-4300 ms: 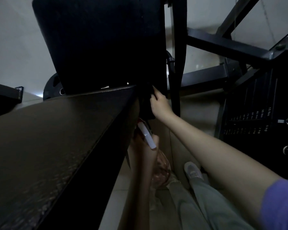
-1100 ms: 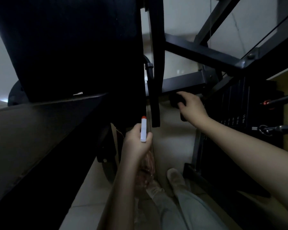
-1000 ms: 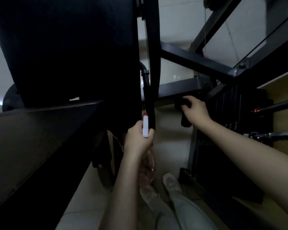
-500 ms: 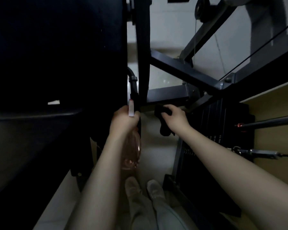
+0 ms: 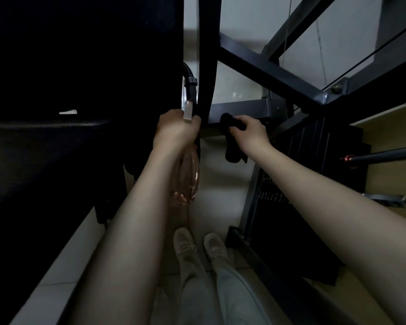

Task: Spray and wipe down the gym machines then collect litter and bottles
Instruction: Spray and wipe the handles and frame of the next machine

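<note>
Dim light, view looking down along both forearms.

- Left hand (image 5: pixel 176 127), centre of the frame: fingers curled round the neck of a translucent pinkish plastic spray bottle (image 5: pixel 185 181). The bottle body hangs below the wrist, and its white spray head (image 5: pixel 188 111) sticks up above the knuckles. Too dark to tell whether a finger sits on the trigger.
- Right hand (image 5: pixel 251 133), just right of centre: fingers bent over a dark, crumpled wiping cloth (image 5: pixel 232 146), gripping it and pressing its upper part against a horizontal grey steel crossbar (image 5: pixel 239 109) of the gym machine. The loose end of the cloth dangles below the bar.
- The spray head sits close beside a black vertical frame post (image 5: pixel 208 55) and just below a curved black tube with a metal collar (image 5: pixel 190 83).
- Left half of the frame: a large black padded seat and backrest (image 5: pixel 80 55), mostly in shadow.
- Right of the frame: a black weight stack (image 5: pixel 302 160) with faint printed numbers, and slanting grey frame beams above it.
- Bottom centre: two pale sneakers (image 5: pixel 184 245) and light trouser legs on a pale tiled floor (image 5: pixel 220 184).
</note>
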`<state>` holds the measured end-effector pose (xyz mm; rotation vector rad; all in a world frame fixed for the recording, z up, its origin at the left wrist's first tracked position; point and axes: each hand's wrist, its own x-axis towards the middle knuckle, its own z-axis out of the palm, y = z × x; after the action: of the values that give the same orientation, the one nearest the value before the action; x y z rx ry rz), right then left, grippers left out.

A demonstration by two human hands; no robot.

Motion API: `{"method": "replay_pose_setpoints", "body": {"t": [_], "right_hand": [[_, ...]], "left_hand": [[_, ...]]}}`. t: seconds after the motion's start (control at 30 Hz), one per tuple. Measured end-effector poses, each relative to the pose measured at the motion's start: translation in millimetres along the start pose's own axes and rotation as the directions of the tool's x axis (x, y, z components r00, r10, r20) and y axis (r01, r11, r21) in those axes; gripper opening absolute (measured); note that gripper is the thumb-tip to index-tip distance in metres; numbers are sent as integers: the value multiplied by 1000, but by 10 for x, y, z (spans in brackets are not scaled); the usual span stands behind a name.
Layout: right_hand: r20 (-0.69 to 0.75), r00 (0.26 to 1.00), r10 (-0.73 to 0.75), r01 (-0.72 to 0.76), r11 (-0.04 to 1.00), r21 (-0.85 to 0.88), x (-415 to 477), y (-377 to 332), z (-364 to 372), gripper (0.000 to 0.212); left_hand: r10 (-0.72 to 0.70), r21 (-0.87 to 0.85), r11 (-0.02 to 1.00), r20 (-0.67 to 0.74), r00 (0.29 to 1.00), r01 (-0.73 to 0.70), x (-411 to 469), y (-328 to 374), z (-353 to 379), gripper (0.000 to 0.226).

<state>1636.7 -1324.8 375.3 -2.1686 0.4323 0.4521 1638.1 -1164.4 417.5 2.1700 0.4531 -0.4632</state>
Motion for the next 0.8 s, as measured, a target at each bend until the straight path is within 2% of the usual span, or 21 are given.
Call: {"method": "replay_pose_setpoints", "body": {"t": [0.13, 0.3, 0.43, 0.57, 0.7, 0.8], "right_hand": [[3, 1000, 7, -7, 999, 31, 29, 18, -6, 33], [-7, 1000, 14, -13, 998, 58, 29, 64, 38, 35], [-7, 1000, 29, -28, 998, 50, 5, 110, 90, 32], [10, 999, 46, -47, 995, 93, -49, 155, 156, 30], [18, 998, 53, -54, 996, 72, -105, 204, 240, 31], [24, 998, 57, -59, 997, 59, -137, 234, 281, 31]], "left_hand": [[4, -52, 999, 12, 1000, -3, -76, 26, -74, 44], [39, 96, 994, 41, 998, -43, -198, -119, -23, 30], [73, 169, 981, 114, 991, -92, -336, -287, 4, 35], [-26, 146, 989, 103, 994, 10, -447, -444, 9, 28], [-8, 224, 974, 168, 986, -30, -512, -566, 12, 31], [-49, 252, 968, 172, 984, 4, -549, -671, 39, 32]]}}
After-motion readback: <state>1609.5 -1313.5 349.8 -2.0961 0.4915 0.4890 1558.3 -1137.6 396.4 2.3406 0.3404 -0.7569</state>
